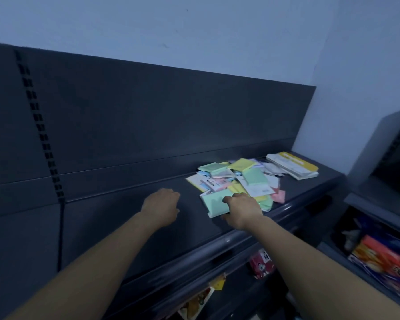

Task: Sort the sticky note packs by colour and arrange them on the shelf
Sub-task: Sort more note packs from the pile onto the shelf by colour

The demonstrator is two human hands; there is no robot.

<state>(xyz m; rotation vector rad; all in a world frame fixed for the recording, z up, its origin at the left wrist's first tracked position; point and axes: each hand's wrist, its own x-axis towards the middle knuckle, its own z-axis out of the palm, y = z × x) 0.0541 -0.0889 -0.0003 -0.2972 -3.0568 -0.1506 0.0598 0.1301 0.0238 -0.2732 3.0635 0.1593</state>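
One mint-green sticky note pack (214, 204), flat, square and film-wrapped by the look of it, is at the near left edge of the heap on top of the dark grey metal shelf (125, 218). The right hand (241, 210) has it: thumb on the top face, fingers curled under the near right corner, a firm pinch across the thickness. The pack looks partly lifted; I can't tell whether its left side touches the shelf. Handling guess: light, a stiff little block of paper that won't sag and isn't fragile. The wrapper is likely slick, so a corner pinch may let it swivel. A better hold would be thumb over the middle of the face, fingers under the opposite edge. The left hand (162, 205) is just left of the pack, apart from it, fingers loosely curled down, holding nothing. Behind the right hand lies the loose pile of mixed sticky note packs (238, 179): green, yellow, pink, blue and white, overlapping and unsorted. Further right is a stack of white booklets with a yellow cover (293, 167), just beside the pile's far edge.
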